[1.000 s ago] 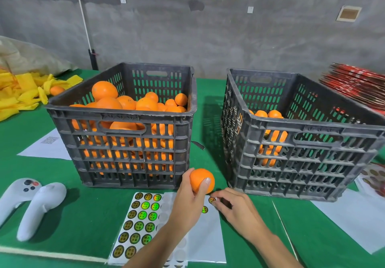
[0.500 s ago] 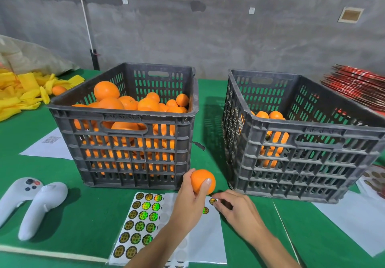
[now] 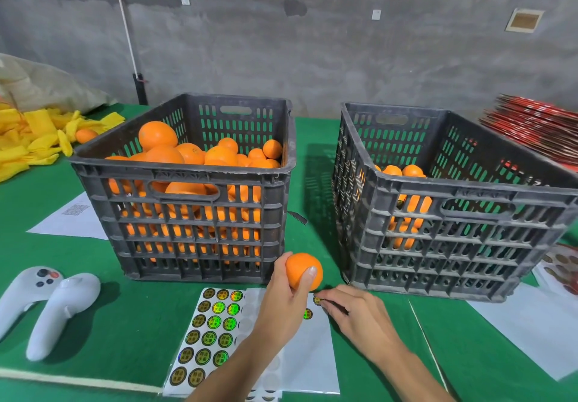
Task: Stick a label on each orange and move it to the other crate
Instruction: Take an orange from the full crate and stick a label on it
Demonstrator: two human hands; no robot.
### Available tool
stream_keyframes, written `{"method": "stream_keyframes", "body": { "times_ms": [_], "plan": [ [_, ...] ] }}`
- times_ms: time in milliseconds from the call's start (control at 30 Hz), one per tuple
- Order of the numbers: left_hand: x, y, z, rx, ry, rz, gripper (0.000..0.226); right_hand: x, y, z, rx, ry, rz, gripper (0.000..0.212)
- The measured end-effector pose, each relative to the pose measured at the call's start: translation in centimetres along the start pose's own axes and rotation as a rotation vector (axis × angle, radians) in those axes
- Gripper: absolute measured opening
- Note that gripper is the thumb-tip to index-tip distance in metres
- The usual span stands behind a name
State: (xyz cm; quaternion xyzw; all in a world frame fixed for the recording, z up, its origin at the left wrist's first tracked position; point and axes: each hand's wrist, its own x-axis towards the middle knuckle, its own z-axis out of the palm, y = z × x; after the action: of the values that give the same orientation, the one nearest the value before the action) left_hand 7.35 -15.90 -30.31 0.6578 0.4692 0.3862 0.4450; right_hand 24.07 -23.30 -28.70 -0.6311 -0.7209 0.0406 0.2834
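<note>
A round, smooth orange [image 3: 302,270] is held in the left hand [image 3: 283,303], just above a glossy sticker sheet [image 3: 219,336]. Just right of it, a small round label [image 3: 317,300] at the sheet's corner is pinched by the right hand [image 3: 359,317]. Two slatted dark plastic crates [image 3: 194,214] are set beyond both grips.

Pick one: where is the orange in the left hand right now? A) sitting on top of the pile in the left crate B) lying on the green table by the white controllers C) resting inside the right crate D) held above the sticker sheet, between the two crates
D: the left hand grips the orange in the air over the sticker sheet, in front of the gap between the left crate and the right crate.
</note>
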Motion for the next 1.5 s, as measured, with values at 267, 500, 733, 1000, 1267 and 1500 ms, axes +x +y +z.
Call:
{"method": "stream_keyframes", "body": {
  "times_ms": [267,500,733,1000,1267,1500],
  "plan": [
    [0.0,0.0,0.0,0.004,-0.009,0.004,0.074,0.1,0.1,0.2,0.013,-0.006,0.031,0.010],
    [-0.1,0.1,0.0,0.005,-0.012,0.000,0.074,0.2,0.4,0.1,0.344,-0.008,0.105,0.006],
    [0.1,0.3,-0.2,-0.047,-0.037,0.010,0.080,1.0,-1.0,-0.1,0.901,0.111,0.251,0.013],
    [-1.4,4.2,-1.2,-0.258,-0.042,0.142,0.052,2.1,-3.7,-3.4,1.145,0.114,0.256,0.053],
    [0.2,15.3,-4.6,-0.254,-0.132,0.454,0.060,5.8,-9.4,-12.5,1.080,0.315,0.005,0.048],
    [5.8,22.5,-9.9,0.218,0.184,0.953,0.032,10.3,-8.6,-18.4,-0.021,0.848,-0.146,0.055]
  ]
}}
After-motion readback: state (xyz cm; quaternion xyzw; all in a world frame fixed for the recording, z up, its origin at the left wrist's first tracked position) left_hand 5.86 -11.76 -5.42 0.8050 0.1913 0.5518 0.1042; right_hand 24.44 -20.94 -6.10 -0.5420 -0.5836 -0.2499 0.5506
